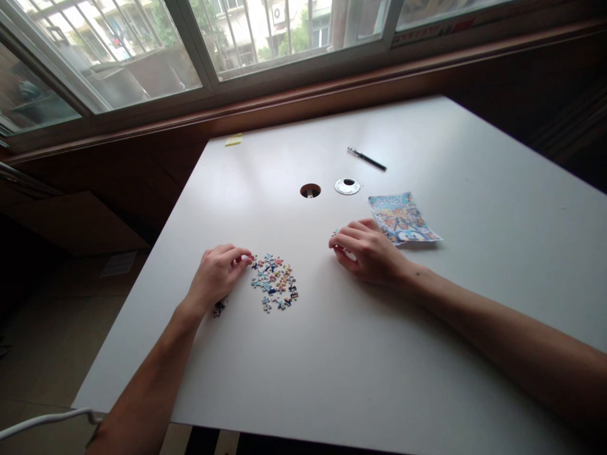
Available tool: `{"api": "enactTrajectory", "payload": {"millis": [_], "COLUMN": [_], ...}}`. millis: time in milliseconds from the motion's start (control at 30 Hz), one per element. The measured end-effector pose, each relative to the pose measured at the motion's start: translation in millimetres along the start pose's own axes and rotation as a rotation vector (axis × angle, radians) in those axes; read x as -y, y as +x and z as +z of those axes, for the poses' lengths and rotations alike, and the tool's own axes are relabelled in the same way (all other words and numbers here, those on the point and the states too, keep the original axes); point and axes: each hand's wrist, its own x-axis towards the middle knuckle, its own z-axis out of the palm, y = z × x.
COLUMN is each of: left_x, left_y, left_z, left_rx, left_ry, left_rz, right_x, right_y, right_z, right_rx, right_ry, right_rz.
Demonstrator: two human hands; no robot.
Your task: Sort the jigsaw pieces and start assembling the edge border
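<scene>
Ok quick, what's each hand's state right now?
Left hand: curled beside the jigsaw pieces; whether it's gripping one can't be told.
Right hand: loosely curled; whether it's holding anything can't be told.

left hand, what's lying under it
At the edge of the bare left hand, by the wrist, a small cluster of dark jigsaw pieces shows on the white tabletop. The hand hides the surface behind it, so whether more pieces lie there cannot be seen.

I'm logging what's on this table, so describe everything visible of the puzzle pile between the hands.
The puzzle pile is a loose spread of small knobbed pieces, apparently card, in light and dark blue, yellow, orange and pink. It lies on the white table. The left hand is at its upper-left edge; whether it grips a piece is unclear.
</scene>
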Motion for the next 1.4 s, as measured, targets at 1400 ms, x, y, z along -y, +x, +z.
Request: {"api": "enactTrajectory", "payload": {"millis": [1400], "left_x": [17], "left_y": [-5], "left_z": [-28.1], "left_rx": [-0.134], "left_ry": [-0.005], "left_rz": [-0.024], "right_x": [-1], "right_y": [-1], "right_z": [1], "right_rx": [0.0], "right_ry": [0.005], "right_rz": [0.002]}}
